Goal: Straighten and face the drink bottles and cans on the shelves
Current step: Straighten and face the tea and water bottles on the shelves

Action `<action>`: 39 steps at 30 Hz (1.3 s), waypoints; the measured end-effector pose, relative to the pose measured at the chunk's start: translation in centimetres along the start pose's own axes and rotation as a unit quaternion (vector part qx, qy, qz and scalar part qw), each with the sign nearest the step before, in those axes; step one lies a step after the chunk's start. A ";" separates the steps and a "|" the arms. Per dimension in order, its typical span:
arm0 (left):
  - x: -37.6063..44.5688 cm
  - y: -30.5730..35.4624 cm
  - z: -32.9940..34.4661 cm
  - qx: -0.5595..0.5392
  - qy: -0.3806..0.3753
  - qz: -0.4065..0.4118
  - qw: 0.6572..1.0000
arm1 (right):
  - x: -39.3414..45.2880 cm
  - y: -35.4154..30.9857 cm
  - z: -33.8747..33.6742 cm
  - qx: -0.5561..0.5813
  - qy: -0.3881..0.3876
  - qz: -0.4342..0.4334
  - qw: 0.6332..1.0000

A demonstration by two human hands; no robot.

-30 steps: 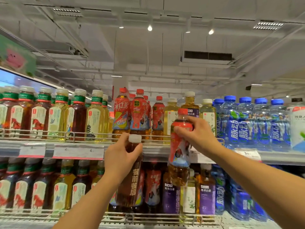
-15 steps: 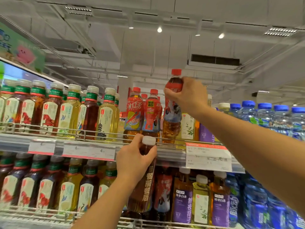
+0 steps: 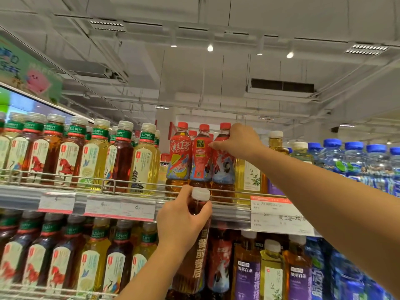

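Standing now on the top shelf: red-capped iced tea bottle, third in its row beside two matching red bottles, where half a second ago it hung in the air above the rail, and a second ago sat lower still, level with the shelf edge. Right hand still curled round its neck and shoulder, thumb reaching across toward the neighbour. Label turned partly sideways (name not facing out like the leftmost one), so probably a twist left to do before letting go. Left hand unchanged, wrapped round the upper part of a dark bottle with a white cap, held in front of the lower shelf and not yet set anywhere. Judged: one stray bottle back with its kind, second one waiting for its place.
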State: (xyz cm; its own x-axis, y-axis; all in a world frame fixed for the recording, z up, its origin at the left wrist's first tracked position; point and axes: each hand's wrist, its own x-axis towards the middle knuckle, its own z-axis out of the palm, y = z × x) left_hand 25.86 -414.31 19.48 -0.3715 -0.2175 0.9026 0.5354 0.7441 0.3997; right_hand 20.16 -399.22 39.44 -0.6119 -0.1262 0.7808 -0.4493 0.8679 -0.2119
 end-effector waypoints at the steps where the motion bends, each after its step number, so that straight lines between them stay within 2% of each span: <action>1: 0.0 0.0 0.0 0.000 0.000 0.000 1.000 | 0.1 0.0 0.0 0.006 -0.007 0.006 1.000; 8: 0.0 0.1 0.0 0.003 -0.007 -0.002 1.000 | 1.1 0.2 -0.9 -0.023 -0.060 -0.013 0.998; 15: 0.3 -0.3 0.2 -0.004 0.003 -0.005 1.000 | 0.6 1.2 -1.3 0.036 -0.105 -0.010 0.994; 19: 0.1 0.1 0.2 0.012 0.009 -0.022 1.000 | -1.6 1.8 -1.6 0.009 -0.082 -0.084 0.993; 22: 0.2 0.8 -0.3 0.026 -0.012 -0.038 0.999 | -4.7 2.6 -2.9 -0.009 -0.033 -0.145 0.989; 24: 0.5 1.2 -0.5 0.041 -0.029 -0.051 0.997 | -7.2 3.3 -3.9 -0.009 -0.032 -0.174 0.984; 28: 0.2 2.5 -0.8 0.085 -0.084 -0.050 0.992 | -12.4 5.1 -4.5 0.006 -0.089 -0.204 0.975; 31: -1.1 3.8 -1.1 0.065 -0.150 -0.061 0.985 | -16.2 6.1 -4.6 0.021 -0.149 -0.186 0.971; 35: -4.1 6.8 -1.2 0.020 -0.141 -0.055 0.988 | -20.7 7.3 -3.8 0.069 -0.216 -0.135 0.964; 37: -5.8 8.6 -0.8 0.001 -0.140 -0.056 0.989 | -23.5 8.1 -2.8 0.139 -0.280 -0.090 0.946; 39: -7.6 9.9 -0.2 0.003 -0.149 -0.069 0.986 | -26.9 9.1 -1.4 0.206 -0.303 -0.048 0.929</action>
State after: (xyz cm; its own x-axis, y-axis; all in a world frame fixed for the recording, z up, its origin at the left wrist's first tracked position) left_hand 34.13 -405.36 16.60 -0.6474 -0.1222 0.7523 0.4605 0.7239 0.5138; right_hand 33.48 -387.27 17.36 -0.7546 -0.5486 0.3601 -0.6551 0.5976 -0.4623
